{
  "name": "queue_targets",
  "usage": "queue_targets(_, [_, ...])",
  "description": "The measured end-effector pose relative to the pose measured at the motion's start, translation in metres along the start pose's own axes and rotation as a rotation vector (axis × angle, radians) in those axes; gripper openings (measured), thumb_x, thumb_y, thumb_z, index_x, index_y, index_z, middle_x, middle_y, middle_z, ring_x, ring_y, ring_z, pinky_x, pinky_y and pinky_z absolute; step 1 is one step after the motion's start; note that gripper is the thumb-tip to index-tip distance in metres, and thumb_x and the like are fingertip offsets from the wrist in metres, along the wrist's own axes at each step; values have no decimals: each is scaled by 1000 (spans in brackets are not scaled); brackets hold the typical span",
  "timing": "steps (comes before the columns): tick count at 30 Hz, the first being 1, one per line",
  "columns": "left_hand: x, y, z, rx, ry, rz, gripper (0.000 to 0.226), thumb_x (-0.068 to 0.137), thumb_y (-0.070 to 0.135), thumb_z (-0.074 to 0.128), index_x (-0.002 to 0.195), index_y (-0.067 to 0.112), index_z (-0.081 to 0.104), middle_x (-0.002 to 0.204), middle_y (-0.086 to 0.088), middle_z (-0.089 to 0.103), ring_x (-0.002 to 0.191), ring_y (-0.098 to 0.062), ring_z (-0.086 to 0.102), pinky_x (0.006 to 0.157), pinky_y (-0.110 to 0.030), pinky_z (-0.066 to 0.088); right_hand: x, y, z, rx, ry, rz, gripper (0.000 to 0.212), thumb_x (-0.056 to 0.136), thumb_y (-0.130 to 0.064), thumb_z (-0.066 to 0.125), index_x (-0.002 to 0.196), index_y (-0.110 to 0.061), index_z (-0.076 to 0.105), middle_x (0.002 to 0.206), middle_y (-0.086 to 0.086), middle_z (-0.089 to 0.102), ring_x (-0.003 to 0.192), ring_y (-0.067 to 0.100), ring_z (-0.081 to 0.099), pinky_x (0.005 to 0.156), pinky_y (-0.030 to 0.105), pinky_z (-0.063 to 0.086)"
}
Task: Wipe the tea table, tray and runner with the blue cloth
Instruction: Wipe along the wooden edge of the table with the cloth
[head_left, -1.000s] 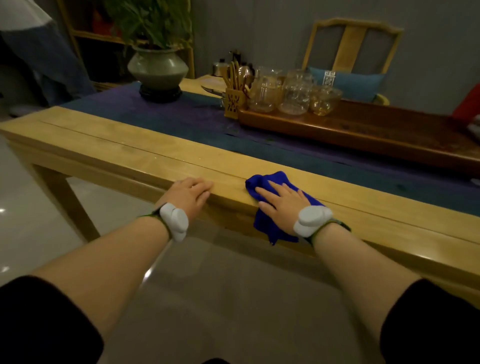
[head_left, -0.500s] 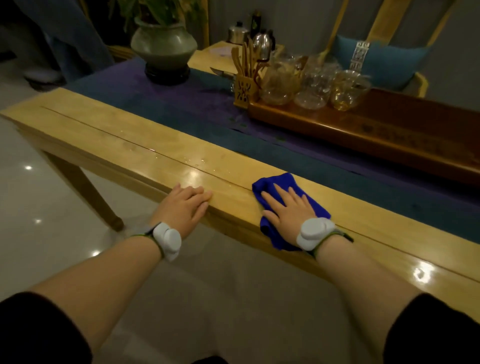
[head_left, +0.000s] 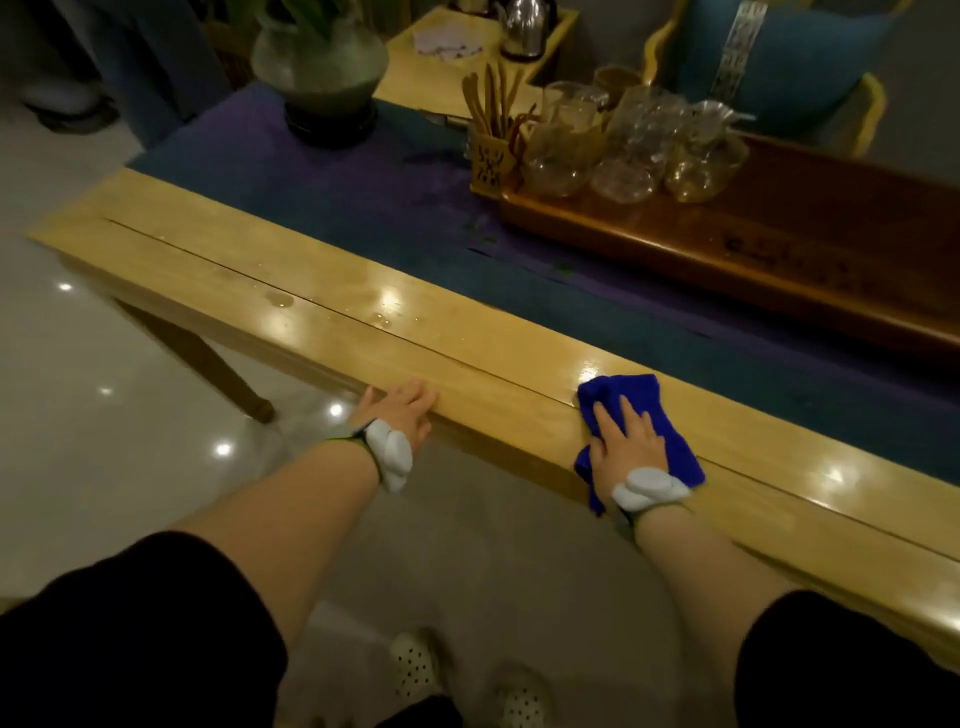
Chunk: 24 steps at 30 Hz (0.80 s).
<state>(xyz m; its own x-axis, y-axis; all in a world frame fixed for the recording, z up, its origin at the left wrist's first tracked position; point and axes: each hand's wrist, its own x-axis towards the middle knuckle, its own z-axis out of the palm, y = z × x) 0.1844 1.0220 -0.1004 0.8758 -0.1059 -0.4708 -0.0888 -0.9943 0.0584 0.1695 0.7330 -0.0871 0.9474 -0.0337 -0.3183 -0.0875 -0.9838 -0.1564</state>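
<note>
The blue cloth (head_left: 649, 410) lies folded on the near edge of the light wooden tea table (head_left: 311, 291), partly hanging over the edge. My right hand (head_left: 626, 441) presses flat on it, fingers spread. My left hand (head_left: 400, 413) rests on the table's front edge to the left, holding nothing. Behind runs the dark blue and purple runner (head_left: 363, 197). On it at the right stands the long brown wooden tray (head_left: 779, 249). A few water drops show on the wood left of the cloth.
Several glass cups and pitchers (head_left: 623, 150) and a wooden tool holder (head_left: 491, 156) crowd the tray's left end. A green plant pot (head_left: 322, 67) stands on the runner at the back. A kettle (head_left: 524, 26) sits on a side stand; a chair with a blue cushion (head_left: 779, 57) is behind.
The view has tilted down and nearer the table. My right hand with the cloth has slid a little right along the table's edge; my left hand has stayed on the edge.
</note>
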Motion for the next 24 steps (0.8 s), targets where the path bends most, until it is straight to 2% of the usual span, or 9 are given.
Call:
queue_targets(1, [2,0,-2,1,-38,9,56,100,35,31,150,30,6,158,3,-2,145,-22,6,115,-46,4,-4,-12,4,1,-25,7,52,101,-38,28,150,-32,12,159,-1,2,145,28,2,117,44,8])
queue_targets(4, [2,-1,-4,9,-64,6,55,100,36,30,150,29,6,158,2,-4,145,-23,6,115,-45,6,-15,-48,16,-41,-42,-146,55,100,-43,29,150,-33,10,159,-4,-2,146,26,-1,116,44,3])
queue_targets(7, [2,-1,-4,12,-97,22,56,100,39,29,150,29,5,158,2,-5,145,-25,6,115,-45,7,-15,-58,14,-109,-172,-316,56,101,-37,34,150,-34,8,159,-5,-6,146,25,-5,116,43,2])
queue_targets(9, [4,-4,-5,0,-129,42,57,99,39,30,150,30,4,158,3,-6,145,-25,5,115,-46,6,-9,-50,5,-112,-252,-351,54,102,-32,32,150,-34,8,159,-6,-7,146,24,-5,116,42,3])
queue_targets(12, [8,-14,-5,-11,-138,88,57,99,40,30,149,32,4,158,4,-6,145,-25,5,115,-47,6,-2,-24,-9,-59,-233,-262,52,103,-28,31,150,-29,11,159,-1,-3,146,25,1,118,40,10])
queue_targets(15, [12,-17,-3,0,-176,110,60,99,41,31,149,32,0,157,5,-9,145,-24,2,115,-44,4,5,1,-18,92,-192,-30,53,101,-26,36,150,-26,16,159,6,-1,145,29,5,116,44,15])
queue_targets(19, [12,-14,-7,0,-228,110,61,99,40,31,149,30,-2,157,4,-11,145,-25,0,116,-42,5,4,-14,-11,53,-218,186,63,98,-51,30,150,-31,1,157,1,-19,145,31,-7,116,47,7])
queue_targets(21, [9,-11,-12,3,-230,113,60,100,39,30,150,29,-1,157,3,-10,145,-25,1,116,-41,7,0,-36,-2,10,-178,138,72,95,-58,32,150,-29,-4,157,-1,-20,144,32,-10,115,47,4])
queue_targets(24, [2,-10,-29,18,-240,137,57,101,35,30,150,28,2,158,4,-7,145,-22,5,116,-38,16,5,-68,7,-35,-116,-90,65,97,-50,34,150,-32,1,158,-5,-13,145,30,-9,116,45,2])
